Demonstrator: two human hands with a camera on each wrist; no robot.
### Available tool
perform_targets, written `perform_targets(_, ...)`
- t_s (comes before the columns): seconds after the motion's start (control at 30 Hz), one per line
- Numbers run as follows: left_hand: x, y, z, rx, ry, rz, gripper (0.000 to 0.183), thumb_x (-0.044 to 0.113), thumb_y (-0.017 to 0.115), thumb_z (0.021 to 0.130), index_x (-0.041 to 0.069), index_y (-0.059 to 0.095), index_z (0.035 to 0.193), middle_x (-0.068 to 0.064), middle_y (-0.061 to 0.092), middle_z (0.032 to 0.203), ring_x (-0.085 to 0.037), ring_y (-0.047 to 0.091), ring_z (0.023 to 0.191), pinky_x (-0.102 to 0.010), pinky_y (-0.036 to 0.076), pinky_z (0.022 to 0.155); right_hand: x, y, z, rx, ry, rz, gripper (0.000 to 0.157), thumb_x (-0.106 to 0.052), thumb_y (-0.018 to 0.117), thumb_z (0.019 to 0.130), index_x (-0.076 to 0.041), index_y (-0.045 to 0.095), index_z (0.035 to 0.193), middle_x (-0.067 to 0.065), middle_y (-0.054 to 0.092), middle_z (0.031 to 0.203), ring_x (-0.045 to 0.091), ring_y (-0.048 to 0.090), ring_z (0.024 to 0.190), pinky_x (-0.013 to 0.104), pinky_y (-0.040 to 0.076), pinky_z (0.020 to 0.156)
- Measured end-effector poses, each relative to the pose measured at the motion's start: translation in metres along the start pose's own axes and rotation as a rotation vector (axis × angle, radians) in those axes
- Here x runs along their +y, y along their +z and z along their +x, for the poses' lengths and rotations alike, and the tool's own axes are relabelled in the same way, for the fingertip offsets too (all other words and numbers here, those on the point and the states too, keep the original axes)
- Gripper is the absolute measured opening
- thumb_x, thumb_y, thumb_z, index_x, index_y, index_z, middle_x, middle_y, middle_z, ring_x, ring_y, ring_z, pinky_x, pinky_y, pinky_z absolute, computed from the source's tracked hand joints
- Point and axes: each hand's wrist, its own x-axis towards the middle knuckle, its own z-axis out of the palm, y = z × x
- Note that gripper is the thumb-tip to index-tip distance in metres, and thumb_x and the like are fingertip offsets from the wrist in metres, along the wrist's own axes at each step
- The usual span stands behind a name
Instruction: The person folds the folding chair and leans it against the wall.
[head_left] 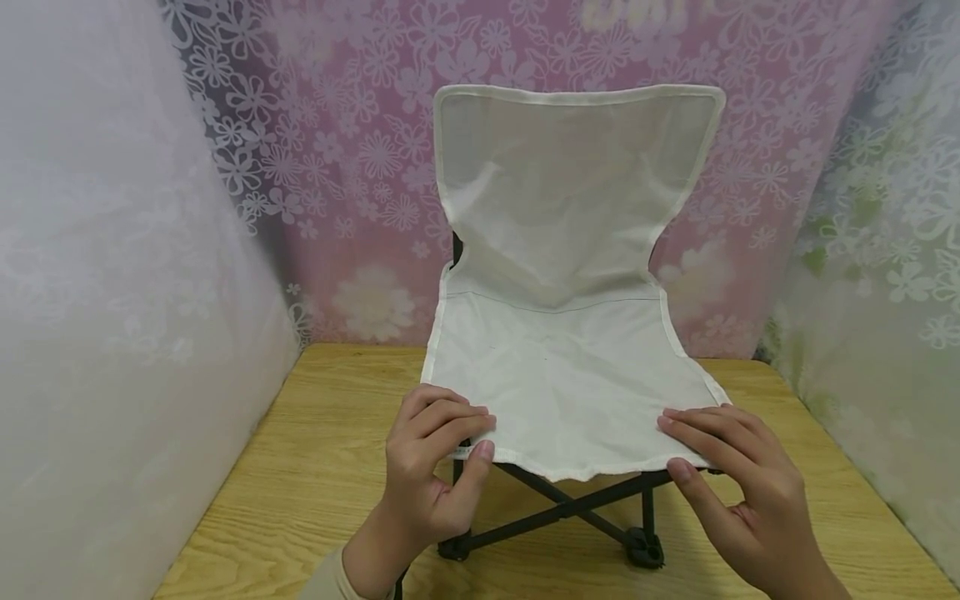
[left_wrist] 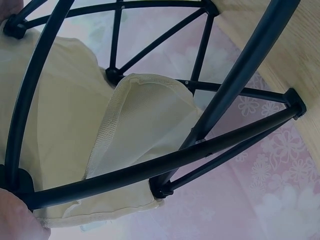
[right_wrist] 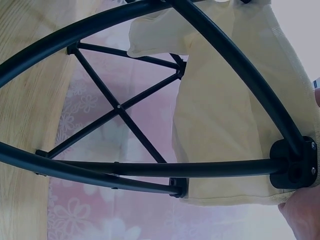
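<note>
A small folding chair (head_left: 555, 358) with a pale fabric seat and back stands unfolded and upright, its backrest away from me. My left hand (head_left: 435, 458) grips the front left corner of the seat, fingers over the fabric and thumb at the front edge. At the front right corner, my right hand (head_left: 750, 483) holds the seat the same way. Crossed black legs (head_left: 564, 507) show below the seat. Both wrist views look under the chair at its dark tubes (left_wrist: 150, 172) and a black corner joint (right_wrist: 294, 162); only small parts of the hands appear there.
The chair stands on a wood-grain table (head_left: 300, 467). A pink flowered curtain (head_left: 360, 167) hangs behind it. Pale sheeting (head_left: 112, 292) rises along the left, and a flowered translucent curtain (head_left: 885, 250) borders the right.
</note>
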Motion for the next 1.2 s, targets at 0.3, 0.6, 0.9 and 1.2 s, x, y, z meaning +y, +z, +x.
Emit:
perform_targets(0.3, 0.000, -0.001, 0.001, -0.006, -0.013, -0.002, 0.015, 0.007, 0.065, 0.090, 0.005, 0.080, 0.087, -0.010, 0.076, 0.083, -0.027, 0.065, 0.083, -0.039, 0.053, 0.080, -0.001, 0.002, 0.003, -0.001, -0.004, 0.010, 0.037, -0.028, 0.070, 0.104, 0.007, 0.079, 0.111, 0.012, 0.079, 0.116, 0.012, 0.062, 0.121, 0.024, 0.040, 0.116)
perform_targets(0.6, 0.001, -0.001, 0.003, -0.008, -0.020, -0.006, 0.015, 0.006, 0.065, 0.089, 0.005, 0.080, 0.087, -0.010, 0.077, 0.084, -0.027, 0.064, 0.084, -0.039, 0.053, 0.080, -0.002, 0.003, 0.006, 0.000, -0.010, 0.011, 0.037, -0.028, 0.070, 0.104, 0.007, 0.080, 0.110, 0.012, 0.079, 0.115, 0.012, 0.063, 0.120, 0.023, 0.040, 0.115)
perform_targets(0.9, 0.001, -0.002, 0.006, -0.020, -0.026, -0.004, 0.014, 0.006, 0.066, 0.089, 0.006, 0.080, 0.087, -0.009, 0.078, 0.085, -0.027, 0.065, 0.084, -0.040, 0.052, 0.082, -0.003, 0.003, 0.008, -0.010, 0.004, 0.008, 0.036, -0.028, 0.070, 0.104, 0.006, 0.080, 0.111, 0.011, 0.079, 0.115, 0.011, 0.063, 0.120, 0.023, 0.040, 0.116)
perform_targets(1.2, 0.001, -0.003, 0.007, -0.026, -0.027, -0.005, 0.017, 0.006, 0.064, 0.093, 0.006, 0.080, 0.087, -0.009, 0.078, 0.086, -0.026, 0.065, 0.084, -0.040, 0.052, 0.083, -0.006, 0.007, 0.011, 0.006, -0.007, 0.024, 0.035, -0.026, 0.071, 0.104, 0.007, 0.079, 0.110, 0.012, 0.079, 0.114, 0.012, 0.063, 0.118, 0.022, 0.041, 0.113)
